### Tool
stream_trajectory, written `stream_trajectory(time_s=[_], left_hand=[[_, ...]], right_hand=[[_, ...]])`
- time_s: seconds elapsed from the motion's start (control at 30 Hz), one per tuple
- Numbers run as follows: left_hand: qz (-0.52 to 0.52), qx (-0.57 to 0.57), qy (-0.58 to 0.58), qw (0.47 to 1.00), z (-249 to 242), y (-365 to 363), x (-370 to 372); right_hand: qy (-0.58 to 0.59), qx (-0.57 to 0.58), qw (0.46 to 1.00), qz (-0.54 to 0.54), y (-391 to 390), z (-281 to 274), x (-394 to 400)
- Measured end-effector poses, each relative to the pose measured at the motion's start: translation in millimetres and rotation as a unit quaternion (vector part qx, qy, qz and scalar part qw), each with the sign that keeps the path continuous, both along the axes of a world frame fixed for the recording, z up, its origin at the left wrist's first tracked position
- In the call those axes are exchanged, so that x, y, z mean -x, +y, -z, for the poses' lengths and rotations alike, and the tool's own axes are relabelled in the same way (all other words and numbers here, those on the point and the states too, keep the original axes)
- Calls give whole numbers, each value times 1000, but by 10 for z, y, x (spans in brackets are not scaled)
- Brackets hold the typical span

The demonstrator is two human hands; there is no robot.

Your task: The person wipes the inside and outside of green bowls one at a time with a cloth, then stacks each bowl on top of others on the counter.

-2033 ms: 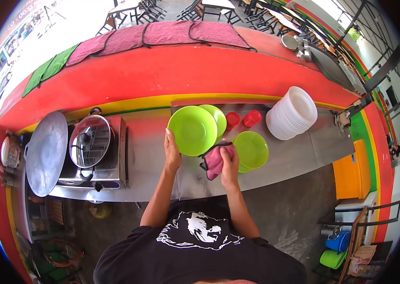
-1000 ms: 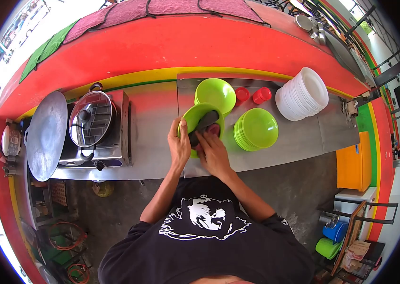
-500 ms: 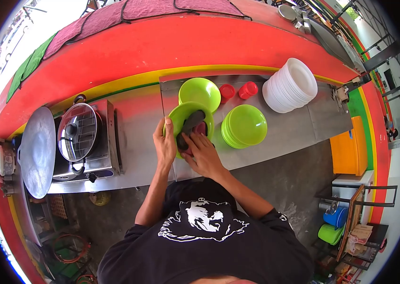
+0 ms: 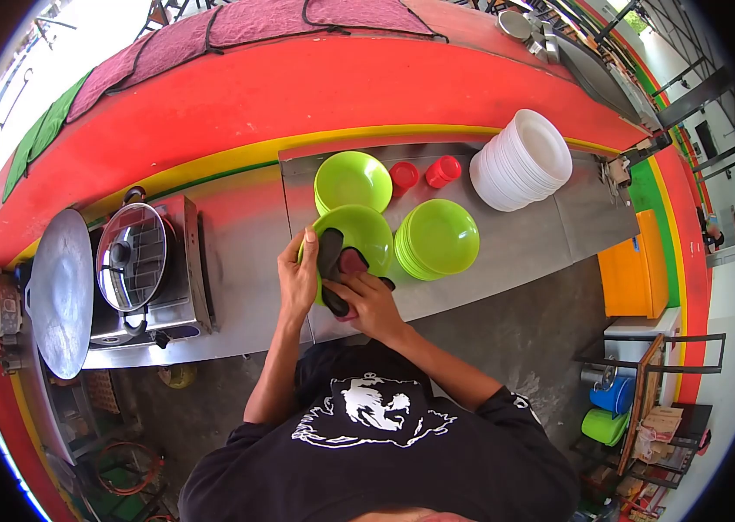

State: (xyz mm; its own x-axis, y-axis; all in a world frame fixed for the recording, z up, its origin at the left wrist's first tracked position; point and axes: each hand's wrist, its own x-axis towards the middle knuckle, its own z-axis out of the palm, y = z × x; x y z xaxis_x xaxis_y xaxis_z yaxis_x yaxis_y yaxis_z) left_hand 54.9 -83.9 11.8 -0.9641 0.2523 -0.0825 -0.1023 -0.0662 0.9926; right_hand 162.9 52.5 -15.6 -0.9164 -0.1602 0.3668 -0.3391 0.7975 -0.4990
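Note:
A green bowl point(image 4: 367, 228) is held tilted over the near part of the steel counter. My left hand point(image 4: 300, 274) grips its left rim, thumb up along the edge. In my right hand point(image 4: 370, 304) is a dark grey and maroon cloth point(image 4: 330, 254), bunched and pressed against the bowl's inside; part of the cloth hangs below the fingers. Just behind stands a stack of green bowls point(image 4: 353, 181), and to the right another green bowl stack point(image 4: 443, 237).
Two red containers point(image 4: 443, 171) and a tall leaning stack of white plates point(image 4: 524, 161) stand at the back of the counter point(image 4: 541, 235). To the left are a stove with a glass-lidded pan point(image 4: 133, 257) and a large wok point(image 4: 63, 291). A red wall point(image 4: 298, 87) runs behind.
The held bowl has shifted slightly down and its inside shows more. My right hand and the cloth have moved down towards the bowl's near side.

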Motion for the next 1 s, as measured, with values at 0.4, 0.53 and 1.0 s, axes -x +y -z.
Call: stream_trajectory(time_s=[0.4, 0.53, 1.0], left_hand=[[79, -167, -15, 983, 228, 130, -113], [196, -147, -94, 965, -100, -172, 68], [142, -180, -86, 970, 77, -329, -113]], right_hand=[[-29, 157, 986, 40, -125, -148, -24], [-19, 48, 999, -3, 96, -60, -133], [-60, 173, 982, -43, -304, -25, -61]])
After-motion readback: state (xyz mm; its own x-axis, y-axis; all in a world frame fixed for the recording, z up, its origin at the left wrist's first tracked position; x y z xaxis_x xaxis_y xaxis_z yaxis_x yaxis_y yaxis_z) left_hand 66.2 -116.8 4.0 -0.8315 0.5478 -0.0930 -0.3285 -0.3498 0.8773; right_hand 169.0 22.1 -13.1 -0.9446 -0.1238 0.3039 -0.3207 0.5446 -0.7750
